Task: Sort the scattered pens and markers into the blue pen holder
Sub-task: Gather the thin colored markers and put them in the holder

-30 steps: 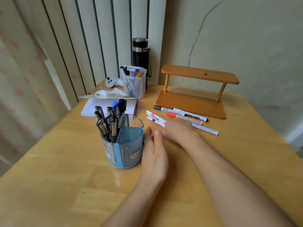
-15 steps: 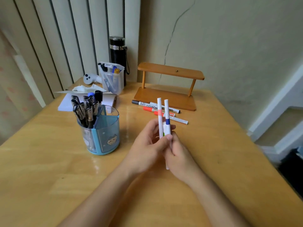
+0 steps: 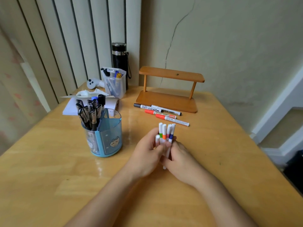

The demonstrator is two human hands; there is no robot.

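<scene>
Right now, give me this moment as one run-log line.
both hands: gripping thin white markers upright | blue pen holder: black pens one compartment | whiteboard markers: on table beside wooden shelf

Soft, even daylight, faint glare streaks on the table (image 3: 49,161), wide-angle bending at edges, slight overall blur.

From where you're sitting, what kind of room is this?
Probably a home study corner: a wooden table against vertical blinds, a blue pen holder, whiteboard markers, and a black flask.
</scene>
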